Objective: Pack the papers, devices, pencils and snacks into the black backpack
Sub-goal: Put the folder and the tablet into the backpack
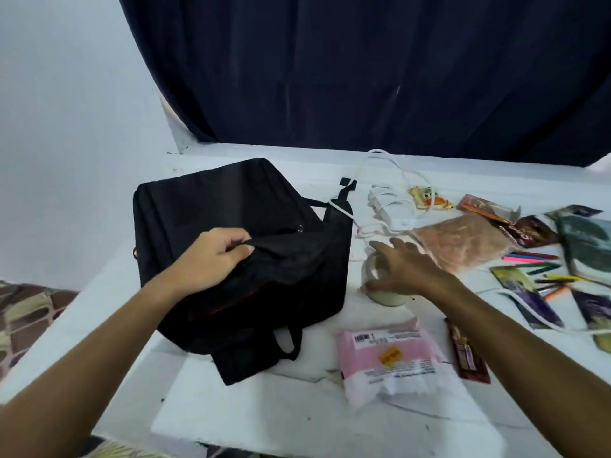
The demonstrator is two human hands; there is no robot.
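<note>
The black backpack (238, 246) lies flat on the white table (297, 411). My left hand (215, 256) pinches a fold of its top fabric. My right hand (406, 269) hovers with spread fingers over a round whitish object (383, 294) just right of the bag; whether it touches is unclear. A pink snack packet (386, 353) and a brown chocolate bar (468, 353) lie near the front. A white charger with cable (386, 200), a clear bag of pinkish snacks (463, 241), coloured pencils (542, 267) and printed papers (585, 246) lie to the right.
A dark blue curtain (363, 67) hangs behind the table, and a white wall is at the left. More snack wrappers (426, 196) sit at the back right. A patterned cloth (29, 315) lies beyond the table's left edge.
</note>
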